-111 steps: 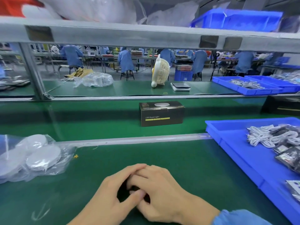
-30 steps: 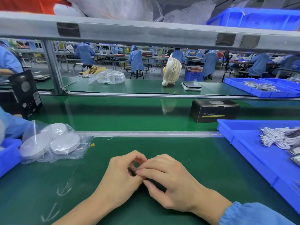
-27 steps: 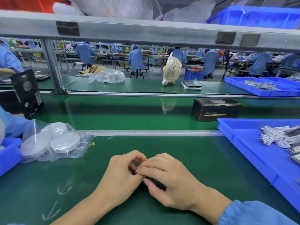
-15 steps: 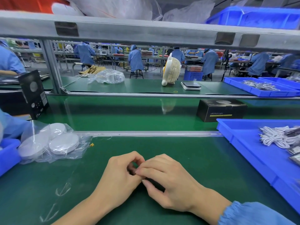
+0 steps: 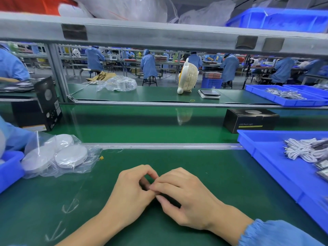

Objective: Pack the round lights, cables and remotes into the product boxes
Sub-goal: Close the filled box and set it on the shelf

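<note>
My hands sit together on the green mat (image 5: 204,167), right at its near middle. Left hand (image 5: 131,194) has fingers curled, tips bent in toward the right hand (image 5: 186,197); right fingers also curled, tips touching the left's. Fingertips pressed together. Whether sth small is pinched between them, can't tell — the gap is dark and hidden. Blue sleeve (image 5: 276,235) on my right wrist.

Taking the mat as landmark: at its left edge lies a clear plastic bag (image 5: 58,155) w/ round white lights inside, approx three visible, overlapping each other. Just left of the bag, a blue bin corner (image 5: 8,169). At the mat's right edge, a big blue tray (image 5: 276,167); in its far right part a heap of white cables (image 5: 301,150), and dark packets (image 5: 322,170) just nearer me, cut off by the frame edge, so what they hold I can't tell.

Beyond the mat's far edge runs the green belt (image 5: 142,125). On it, far right, a black product box (image 5: 251,120) lying flat, lid closed, just behind the tray's corner. Far left on the belt, another black box (image 5: 42,105) standing upright, w/ someone's blue sleeve (image 5: 16,137) just in front of it.

Past the belt, a second bench w/ a cream desk fan (image 5: 188,77), a small scale (image 5: 209,94) beside it, another plastic bag (image 5: 117,84), more blue trays (image 5: 287,98).
</note>
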Action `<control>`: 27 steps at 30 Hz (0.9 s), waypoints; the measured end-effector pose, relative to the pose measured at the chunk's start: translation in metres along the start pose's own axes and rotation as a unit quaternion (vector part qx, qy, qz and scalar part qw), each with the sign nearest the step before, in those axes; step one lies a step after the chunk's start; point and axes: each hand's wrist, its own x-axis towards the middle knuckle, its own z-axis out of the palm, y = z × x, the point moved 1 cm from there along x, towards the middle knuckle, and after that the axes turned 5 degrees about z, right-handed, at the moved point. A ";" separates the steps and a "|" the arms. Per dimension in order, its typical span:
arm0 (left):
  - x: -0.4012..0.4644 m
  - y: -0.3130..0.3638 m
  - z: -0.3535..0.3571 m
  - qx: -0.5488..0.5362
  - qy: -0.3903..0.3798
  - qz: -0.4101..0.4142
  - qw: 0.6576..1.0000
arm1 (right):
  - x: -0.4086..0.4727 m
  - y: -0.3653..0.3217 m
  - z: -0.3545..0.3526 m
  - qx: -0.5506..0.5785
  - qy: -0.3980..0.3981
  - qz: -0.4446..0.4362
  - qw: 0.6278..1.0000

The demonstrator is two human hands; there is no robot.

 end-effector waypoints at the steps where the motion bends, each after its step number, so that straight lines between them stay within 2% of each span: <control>1: 0.000 -0.001 0.000 -0.005 0.004 -0.003 1.000 | 0.000 0.000 0.000 0.001 0.002 0.000 1.000; 7: 0.000 0.000 0.000 0.010 -0.013 0.039 0.999 | 0.000 0.000 0.000 -0.002 0.008 0.000 1.000; 12: 0.000 -0.001 0.001 0.004 0.030 0.003 1.000 | 0.000 0.000 -0.001 0.001 0.009 0.002 1.000; 17: 0.000 0.001 0.001 -0.001 -0.008 0.047 0.999 | 0.000 0.000 0.000 -0.005 0.005 -0.002 1.000; 27: 0.001 -0.003 0.002 -0.011 -0.013 -0.009 1.000 | -0.001 0.000 -0.003 -0.001 -0.008 0.005 1.000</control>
